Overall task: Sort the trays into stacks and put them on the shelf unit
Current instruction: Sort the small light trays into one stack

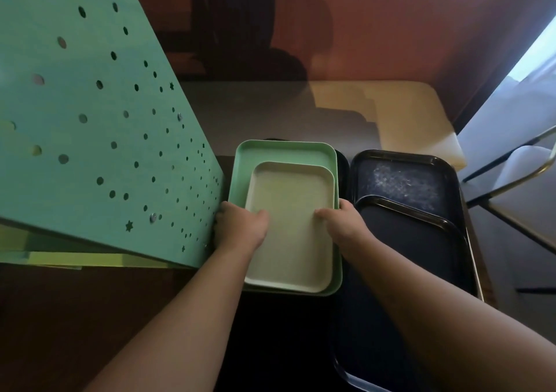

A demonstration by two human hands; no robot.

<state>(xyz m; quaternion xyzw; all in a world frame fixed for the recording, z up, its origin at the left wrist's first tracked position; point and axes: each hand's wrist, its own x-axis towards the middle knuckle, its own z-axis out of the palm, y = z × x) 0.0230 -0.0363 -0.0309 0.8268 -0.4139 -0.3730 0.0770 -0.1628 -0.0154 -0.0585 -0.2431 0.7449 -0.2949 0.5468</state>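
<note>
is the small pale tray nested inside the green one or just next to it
Nested inside. The pale tray lies within the rim of the green tray, green rim showing around it; the left hand and right hand grip the stack's sides.

Dark shelf (469,211): green tray (282,150) beside navy trays (400,178).

Matt plastic cream tray (290,226)
</note>
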